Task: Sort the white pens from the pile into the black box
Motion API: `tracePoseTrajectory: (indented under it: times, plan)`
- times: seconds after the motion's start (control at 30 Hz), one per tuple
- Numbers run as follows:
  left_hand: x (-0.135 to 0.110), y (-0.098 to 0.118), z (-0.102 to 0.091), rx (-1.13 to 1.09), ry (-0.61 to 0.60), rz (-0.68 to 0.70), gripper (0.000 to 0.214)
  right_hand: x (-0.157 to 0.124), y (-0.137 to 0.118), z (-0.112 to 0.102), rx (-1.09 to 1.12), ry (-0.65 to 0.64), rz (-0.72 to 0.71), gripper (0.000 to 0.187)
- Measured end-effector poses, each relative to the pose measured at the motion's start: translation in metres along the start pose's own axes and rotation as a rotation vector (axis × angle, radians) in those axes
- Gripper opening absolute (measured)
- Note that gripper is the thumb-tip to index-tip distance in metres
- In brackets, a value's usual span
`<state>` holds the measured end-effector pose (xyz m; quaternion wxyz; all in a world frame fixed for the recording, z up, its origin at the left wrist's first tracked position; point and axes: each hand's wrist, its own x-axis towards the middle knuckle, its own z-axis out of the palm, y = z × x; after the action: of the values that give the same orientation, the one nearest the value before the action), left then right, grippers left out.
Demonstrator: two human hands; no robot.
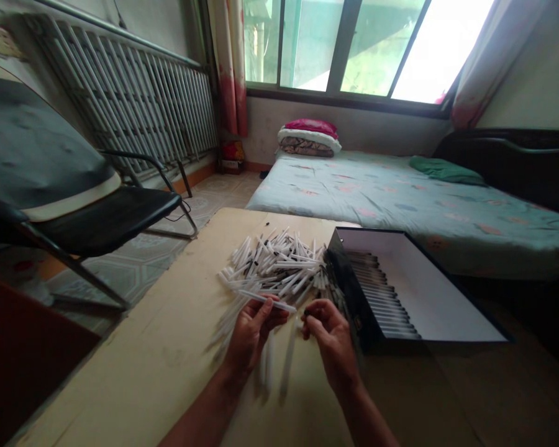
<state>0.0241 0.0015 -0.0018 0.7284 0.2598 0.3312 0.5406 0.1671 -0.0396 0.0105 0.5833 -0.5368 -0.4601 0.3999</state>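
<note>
Behind the window at top center, a mint quilted mattress (354, 192) fills the upper right, and a white radiator (121, 93) runs along the wall at upper left, above a black folding chair (97, 217). In front of me is a pale yellow tabletop (135, 366), worn and smooth, with its far corner pointing toward the tiled floor. Plenty of bare surface stays open at lower left.

A loose heap of slim white pens (272, 267) lies at the middle of the table, just past my fingertips. To its right sits an open black box (349, 279) with a white interior, dark-tipped pens packed in rows at its left side.

My left hand (254, 335) is closed on a white pen (265, 301) lying across the fingers. My right hand (333, 341) pinches a small black piece (307, 313), too small to identify, beside the box.
</note>
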Motion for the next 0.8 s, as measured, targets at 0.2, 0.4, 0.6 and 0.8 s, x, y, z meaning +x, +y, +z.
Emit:
tracePoseTrajectory:
  times: [0.2, 0.4, 0.6, 0.8]
  plan:
    - [-0.001, -0.001, 0.002, 0.049, -0.019, 0.010, 0.023, -0.010, 0.006, 0.005, 0.031, 0.041, -0.002, 0.016]
    - [0.000, -0.001, 0.003, 0.091, -0.028, 0.018, 0.023, -0.007, 0.012, 0.005, 0.011, 0.025, -0.019, 0.018]
    - [0.000, -0.003, 0.001, 0.110, -0.029, 0.034, 0.022, -0.007, 0.017, 0.003, -0.008, 0.008, -0.034, 0.018]
    - [0.000, -0.003, 0.000, 0.111, -0.025, 0.045, 0.023, -0.006, 0.020, 0.002, -0.041, 0.010, -0.043, 0.020]
